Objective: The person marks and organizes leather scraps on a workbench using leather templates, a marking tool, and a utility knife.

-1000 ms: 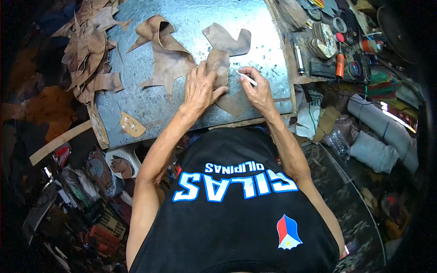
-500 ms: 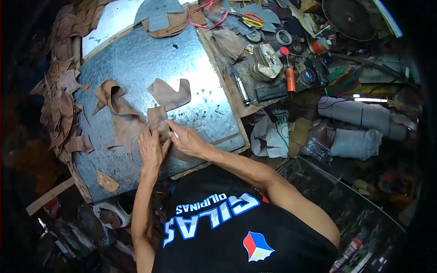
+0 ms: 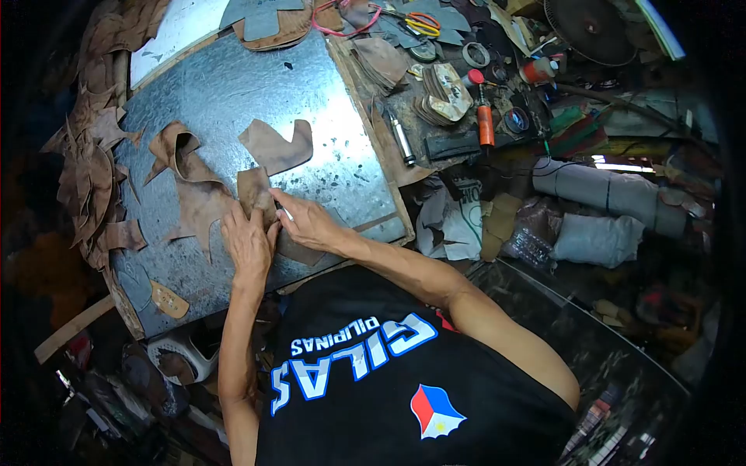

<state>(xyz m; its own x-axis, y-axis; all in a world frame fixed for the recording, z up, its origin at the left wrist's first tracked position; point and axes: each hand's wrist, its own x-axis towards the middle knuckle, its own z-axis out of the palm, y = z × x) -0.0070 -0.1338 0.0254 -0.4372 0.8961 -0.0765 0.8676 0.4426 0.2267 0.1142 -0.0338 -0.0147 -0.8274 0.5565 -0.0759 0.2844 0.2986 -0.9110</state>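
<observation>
My left hand (image 3: pixel 250 238) lies flat with its fingers on brown leather near the front of the metal-topped table (image 3: pixel 225 85). Just right of it, my right hand (image 3: pixel 305 224) is closed round a slim pale tool (image 3: pixel 288 214), whose tip is hard to make out. Between and above the hands lies a small leather piece (image 3: pixel 253 186). A curled leather scrap (image 3: pixel 198 186) spreads to the left of it. Beyond the hands sits a curved leather piece (image 3: pixel 278 146). Part of another leather piece (image 3: pixel 299 251) shows below my right hand.
Leather scraps (image 3: pixel 97 171) hang along the left edge. At the right stand an orange tube (image 3: pixel 485 124), a metal cylinder (image 3: pixel 402 140), stacked templates (image 3: pixel 444 93) and orange-handled scissors (image 3: pixel 423 26). A tan template (image 3: pixel 169 300) lies at the front left corner.
The whole view has shifted, so the table and leather appear slightly farther left and up. Both hands stay at the small leather piece, with the left fingers lying a little flatter.
</observation>
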